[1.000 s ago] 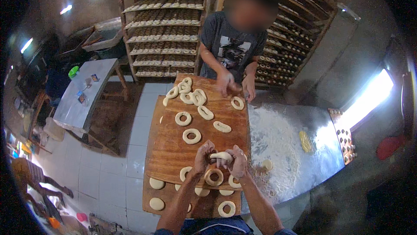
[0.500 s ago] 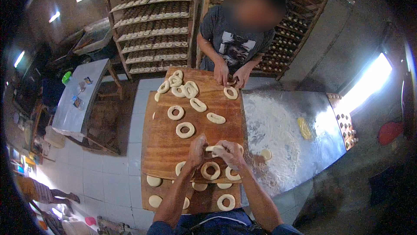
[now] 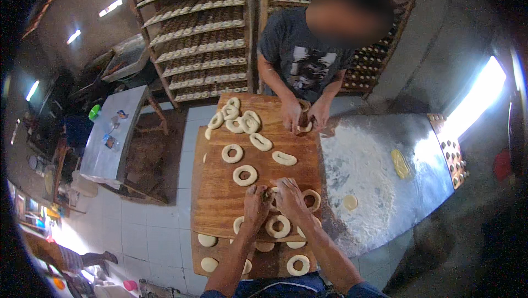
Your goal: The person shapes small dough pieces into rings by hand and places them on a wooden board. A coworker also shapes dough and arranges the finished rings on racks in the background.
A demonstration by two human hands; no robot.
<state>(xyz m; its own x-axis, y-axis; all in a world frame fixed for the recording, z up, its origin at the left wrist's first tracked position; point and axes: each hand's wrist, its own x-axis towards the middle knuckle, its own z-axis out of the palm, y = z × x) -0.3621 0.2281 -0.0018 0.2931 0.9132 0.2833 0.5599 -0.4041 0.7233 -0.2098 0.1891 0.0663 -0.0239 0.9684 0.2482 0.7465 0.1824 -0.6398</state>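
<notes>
Both of my hands are over the near part of a wooden board (image 3: 220, 210). Between them is a pale dough ring (image 3: 273, 192), largely covered by fingers. My left hand (image 3: 256, 204) is closed at its left side, and my right hand (image 3: 290, 198) grips it from the right. Just below lies a finished-looking dough ring (image 3: 278, 226), with another ring (image 3: 311, 201) beside my right hand. Farther up the board are two round rings, one ring (image 3: 245, 176) and one ring (image 3: 232, 153), plus an elongated one (image 3: 284, 158).
Across the board a person (image 3: 308, 61) handles another dough ring (image 3: 304, 128). Several rings (image 3: 250, 122) are heaped at the far left. Flat dough discs (image 3: 209, 265) lie on a lower board. Right: a floured metal table (image 3: 363, 188). Behind: racks (image 3: 198, 39) of dough.
My hands have come closer together around the dough ring. The person opposite now holds a ring at the board's far edge. The whole view has shifted slightly.
</notes>
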